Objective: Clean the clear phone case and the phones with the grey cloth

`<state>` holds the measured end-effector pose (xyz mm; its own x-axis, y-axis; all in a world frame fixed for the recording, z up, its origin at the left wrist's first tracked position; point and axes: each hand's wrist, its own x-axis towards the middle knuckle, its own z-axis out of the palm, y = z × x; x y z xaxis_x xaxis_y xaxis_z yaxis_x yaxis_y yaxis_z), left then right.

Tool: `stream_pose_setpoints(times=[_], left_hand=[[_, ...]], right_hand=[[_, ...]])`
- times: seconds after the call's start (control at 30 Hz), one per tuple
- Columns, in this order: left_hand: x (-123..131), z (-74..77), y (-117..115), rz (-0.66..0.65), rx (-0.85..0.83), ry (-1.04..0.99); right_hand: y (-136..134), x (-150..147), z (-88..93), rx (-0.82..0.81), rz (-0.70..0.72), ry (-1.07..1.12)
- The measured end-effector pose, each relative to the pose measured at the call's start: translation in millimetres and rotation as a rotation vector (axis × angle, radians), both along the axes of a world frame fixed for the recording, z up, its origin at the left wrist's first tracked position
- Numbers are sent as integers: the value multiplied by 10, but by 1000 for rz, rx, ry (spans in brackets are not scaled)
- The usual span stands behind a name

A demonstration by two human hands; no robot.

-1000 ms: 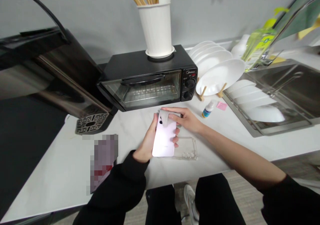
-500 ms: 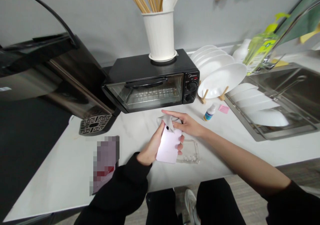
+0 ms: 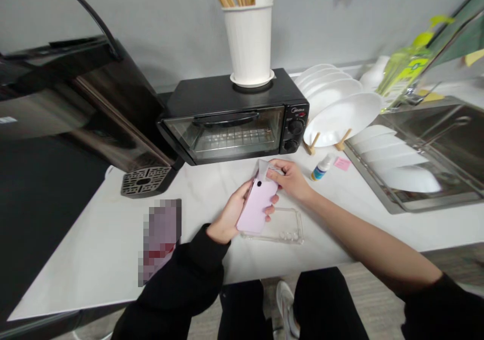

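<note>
A pale pink phone [image 3: 257, 204] lies in my left hand [image 3: 235, 210], whose fingers wrap round its far edge. My right hand [image 3: 289, 179] pinches a thin greyish cloth [image 3: 263, 170] against the upper end of the phone, beside a black camera lens. Under and right of the phone, a clear phone case [image 3: 287, 225] rests on the white counter. Just beyond my right wrist stands a small white spray bottle [image 3: 320, 168] with a blue and yellow label, and a pink sticky note [image 3: 342, 163] lies next to it.
A black toaster oven [image 3: 234, 128] carries a white cup of chopsticks [image 3: 249, 40]. Left stands a large dark appliance with a drip tray [image 3: 145, 181], near a pixelated flat object [image 3: 161, 239]. On the right are racked plates [image 3: 342, 118] and a metal sink [image 3: 395, 204] holding dishes.
The view has shifted slightly. My right fingers have curled in closer around the cloth at the phone's top edge. The phone has tilted, and more of the clear case shows beneath it.
</note>
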<state>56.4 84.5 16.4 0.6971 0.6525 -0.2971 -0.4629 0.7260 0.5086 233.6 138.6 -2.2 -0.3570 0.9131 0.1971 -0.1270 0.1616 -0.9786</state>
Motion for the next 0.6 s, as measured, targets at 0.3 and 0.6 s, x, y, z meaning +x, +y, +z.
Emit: stream_pose_setpoints(times=[0.3, 0.6], left_hand=[[57, -59, -24, 56, 30, 258], [103, -18, 63, 362, -153, 84]], right_hand=[[76, 42, 29, -42, -289, 250], [-21, 97, 122, 613, 40, -571]])
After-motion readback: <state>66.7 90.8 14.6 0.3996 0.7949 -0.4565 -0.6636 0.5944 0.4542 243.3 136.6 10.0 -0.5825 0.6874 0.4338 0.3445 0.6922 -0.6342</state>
